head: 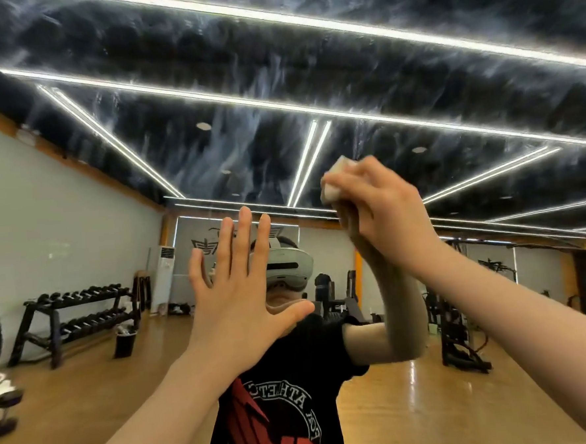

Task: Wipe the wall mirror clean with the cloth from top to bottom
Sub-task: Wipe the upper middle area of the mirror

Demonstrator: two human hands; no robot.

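The wall mirror fills nearly the whole view, its upper part covered in whitish smears and streaks. My right hand is raised against the glass and is shut on a small pale cloth, which is bunched up and pokes out above my fingers. My left hand lies flat on the mirror lower and to the left, fingers spread, holding nothing. Behind both hands the glass shows my own reflection in a black T-shirt and a white headset.
The mirror reflects a gym: a dumbbell rack at the left, a black bin on the wooden floor, a standing air conditioner and weight machines at the right. Light strips cross the dark ceiling.
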